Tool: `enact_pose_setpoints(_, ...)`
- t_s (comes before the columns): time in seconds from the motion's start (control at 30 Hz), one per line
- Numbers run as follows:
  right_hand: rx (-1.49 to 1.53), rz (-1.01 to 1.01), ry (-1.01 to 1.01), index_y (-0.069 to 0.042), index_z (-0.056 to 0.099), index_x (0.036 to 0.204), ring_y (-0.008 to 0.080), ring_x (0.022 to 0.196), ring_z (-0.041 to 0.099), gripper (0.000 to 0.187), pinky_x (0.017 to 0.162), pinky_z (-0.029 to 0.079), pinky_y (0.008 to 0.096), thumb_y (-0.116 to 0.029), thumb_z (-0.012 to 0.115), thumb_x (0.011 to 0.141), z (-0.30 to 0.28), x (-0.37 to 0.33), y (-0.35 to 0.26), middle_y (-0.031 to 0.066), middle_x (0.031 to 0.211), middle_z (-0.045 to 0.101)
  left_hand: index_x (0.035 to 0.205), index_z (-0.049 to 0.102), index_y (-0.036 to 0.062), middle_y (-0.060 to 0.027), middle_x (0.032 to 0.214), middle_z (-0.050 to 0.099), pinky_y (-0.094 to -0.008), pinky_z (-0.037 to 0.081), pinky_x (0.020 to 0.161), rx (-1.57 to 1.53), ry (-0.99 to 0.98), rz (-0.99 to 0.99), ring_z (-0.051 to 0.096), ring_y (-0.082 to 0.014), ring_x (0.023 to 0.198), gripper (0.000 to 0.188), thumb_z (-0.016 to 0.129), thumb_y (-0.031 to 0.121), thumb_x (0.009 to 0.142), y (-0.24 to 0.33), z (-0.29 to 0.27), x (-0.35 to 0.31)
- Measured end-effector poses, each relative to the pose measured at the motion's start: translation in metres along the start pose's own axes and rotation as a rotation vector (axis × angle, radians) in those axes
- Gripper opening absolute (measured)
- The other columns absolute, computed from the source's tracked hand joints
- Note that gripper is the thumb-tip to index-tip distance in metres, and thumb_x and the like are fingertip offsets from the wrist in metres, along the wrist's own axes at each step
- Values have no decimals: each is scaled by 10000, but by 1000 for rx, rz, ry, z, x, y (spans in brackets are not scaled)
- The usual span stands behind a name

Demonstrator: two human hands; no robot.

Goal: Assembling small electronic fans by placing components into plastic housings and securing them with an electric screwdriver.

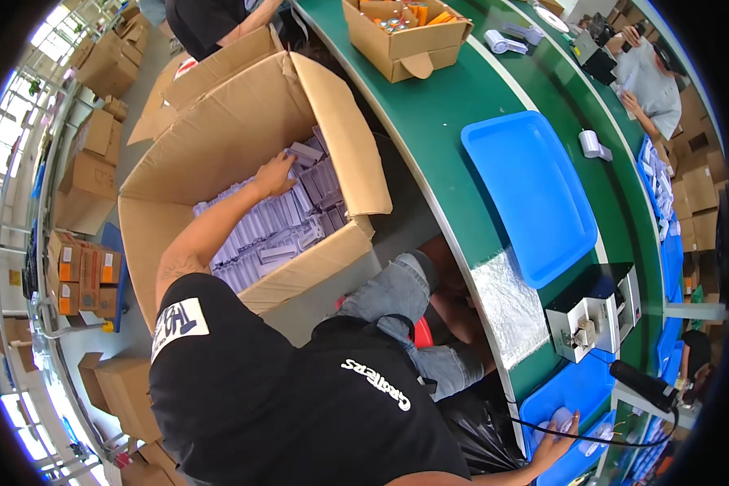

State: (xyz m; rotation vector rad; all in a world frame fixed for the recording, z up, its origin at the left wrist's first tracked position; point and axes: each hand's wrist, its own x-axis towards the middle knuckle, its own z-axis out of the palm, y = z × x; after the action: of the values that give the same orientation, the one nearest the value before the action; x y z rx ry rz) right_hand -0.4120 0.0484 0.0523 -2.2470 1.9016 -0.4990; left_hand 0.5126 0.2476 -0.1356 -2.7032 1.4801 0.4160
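My left arm reaches into a large open cardboard box [340, 121] packed with rows of pale lilac plastic housings [259, 215]. Near the box's far side, my left hand [275, 176] has its fingers bent around the end of one pale plastic housing [305, 154], which lies tilted on the others. Far off at the lower right, my right hand [552, 444] curls around a rounded whitish plastic part [562, 418] over a blue tray [543, 402]. Part of that piece is hidden by my fingers.
A large blue tray [535, 194] lies on the green workbench [413, 121]. Nearby stand a metal fixture [583, 324], a black-handled tool [644, 385] with a cable, and a carton [413, 57] of orange-tipped parts. Other people sit around; more cartons [89, 186] stand at left.
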Motion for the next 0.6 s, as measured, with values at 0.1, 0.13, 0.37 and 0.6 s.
enact_pose_setpoints(0.1, 3, 32, -59, -37, 469, 1581, 402, 1431, 490, 637, 1219, 351, 472, -102, 685, 986, -1, 7, -5, 238, 1553, 521, 1518, 487, 28, -298, 1512, 521, -565, 492, 1110, -266, 132, -495, 532, -464, 1401, 889, 790, 538, 856, 11, 19, 27)
enact_pose_setpoints(0.13, -23, 41, -41, -28, 454, 1587, 408, 1444, 477, 632, 1224, 343, 474, -131, 676, 1005, -1, 6, -6, 250, 1567, 503, 1566, 416, 19, -343, 1518, 493, -550, 436, 1165, -350, 132, -651, 507, -492, 1413, 1009, 781, 602, 829, 14, 27, 37)
enact_pose_setpoints(0.37, -64, 83, 11, 15, 400, 1605, 446, 1471, 452, 657, 1229, 336, 499, -264, 645, 1064, 11, 3, -15, 296, 1601, 457, 1703, 182, 51, -390, 1621, 359, -533, 319, 1254, -689, 51, -873, 359, -508, 1527, 1342, 766, 747, 715, -38, 113, 99)
enact_pose_setpoints(0.6, -303, 97, 142, 56, 545, 1449, 499, 1048, 676, 774, 923, 554, 565, -474, 797, 943, 6, -4, -23, 348, 1178, 682, 1579, 510, 98, -207, 1611, 509, -670, 128, 1269, -696, 130, -893, 399, -424, 1540, 887, 574, 674, 907, -14, 123, 93)
